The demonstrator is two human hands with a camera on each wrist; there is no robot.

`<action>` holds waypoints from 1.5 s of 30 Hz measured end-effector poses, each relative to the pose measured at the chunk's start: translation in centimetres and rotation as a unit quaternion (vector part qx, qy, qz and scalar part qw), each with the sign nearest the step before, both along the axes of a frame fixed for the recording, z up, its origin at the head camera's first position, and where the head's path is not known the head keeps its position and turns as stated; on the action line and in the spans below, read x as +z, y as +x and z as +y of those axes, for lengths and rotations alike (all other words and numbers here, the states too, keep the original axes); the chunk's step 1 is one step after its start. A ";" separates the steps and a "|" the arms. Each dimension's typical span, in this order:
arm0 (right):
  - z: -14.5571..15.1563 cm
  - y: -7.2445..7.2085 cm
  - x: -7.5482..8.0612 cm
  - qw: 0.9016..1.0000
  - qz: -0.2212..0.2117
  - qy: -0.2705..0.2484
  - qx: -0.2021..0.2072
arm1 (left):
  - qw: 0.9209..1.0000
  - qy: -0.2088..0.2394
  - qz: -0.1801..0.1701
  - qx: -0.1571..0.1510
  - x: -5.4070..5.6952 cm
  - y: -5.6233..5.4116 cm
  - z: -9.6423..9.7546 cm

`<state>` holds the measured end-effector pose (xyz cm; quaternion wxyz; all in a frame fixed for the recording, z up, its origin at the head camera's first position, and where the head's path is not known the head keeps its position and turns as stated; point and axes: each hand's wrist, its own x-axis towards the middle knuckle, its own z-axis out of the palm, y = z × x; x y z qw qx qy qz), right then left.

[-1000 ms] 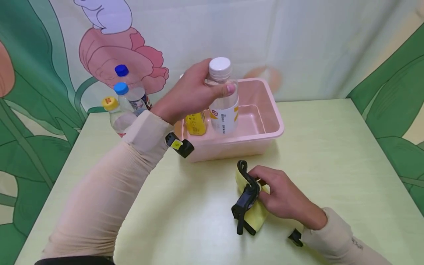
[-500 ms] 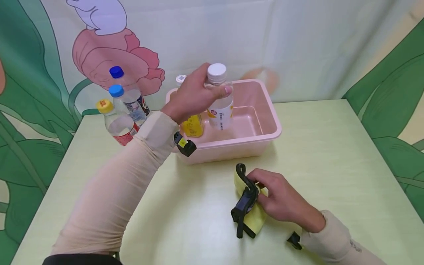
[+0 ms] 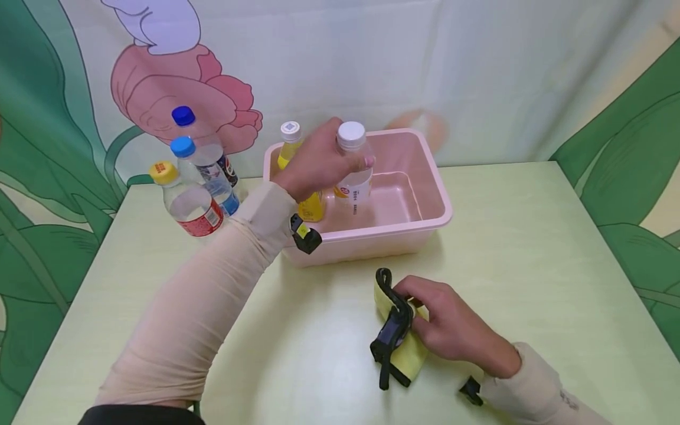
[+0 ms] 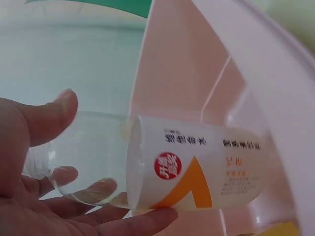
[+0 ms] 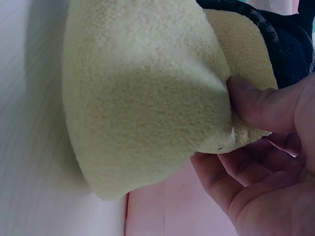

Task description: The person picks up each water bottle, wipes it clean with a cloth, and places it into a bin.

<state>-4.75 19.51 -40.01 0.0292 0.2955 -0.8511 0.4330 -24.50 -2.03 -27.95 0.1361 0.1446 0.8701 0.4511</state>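
Note:
My left hand (image 3: 322, 164) reaches over the pink tub (image 3: 366, 227) and holds a clear plastic bottle (image 3: 355, 190) with a white cap and a white and orange label. The bottle is upright inside the tub. In the left wrist view, the fingers (image 4: 142, 223) curl behind the bottle and the thumb lies along its shoulder. Left of it in the tub is a yellow bottle (image 3: 312, 208), partly hidden by the hand. Nearer the front, my right hand (image 3: 451, 321) pinches a fuzzy yellow cloth (image 5: 147, 98) with black trim and a dark strap, folded over, above the table.
Several capped bottles stand at the table's back left: one with a yellow cap (image 3: 163, 172), one with a light blue cap (image 3: 183, 146) and one with a dark blue cap (image 3: 183, 115). A patterned curtain (image 3: 329, 65) hangs behind the pale table (image 3: 531, 248).
My left hand has lowered the clear bottle further into the tub. The right hand stays on the yellow cloth with hardly any movement. The camera view has shifted slightly.

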 end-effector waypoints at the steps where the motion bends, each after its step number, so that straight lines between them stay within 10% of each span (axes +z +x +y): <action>1: 0.0 0.0 0.0 1.000 -0.001 0.000 0.001 | 1.000 0.000 -0.004 0.000 -0.1 -0.1 0.1; 12: 0.1 0.2 -0.1 1.000 -0.003 0.020 0.004 | 0.996 -0.048 -0.072 0.031 -0.7 -0.2 0.4; 35: 0.0 0.2 -0.2 0.999 0.004 0.032 0.015 | 0.998 -0.001 -0.057 -0.011 -1.8 -0.6 0.1; 45: -0.1 0.3 -0.1 0.999 0.009 0.033 0.019 | 0.998 -0.049 -0.041 -0.011 -1.3 -0.8 0.1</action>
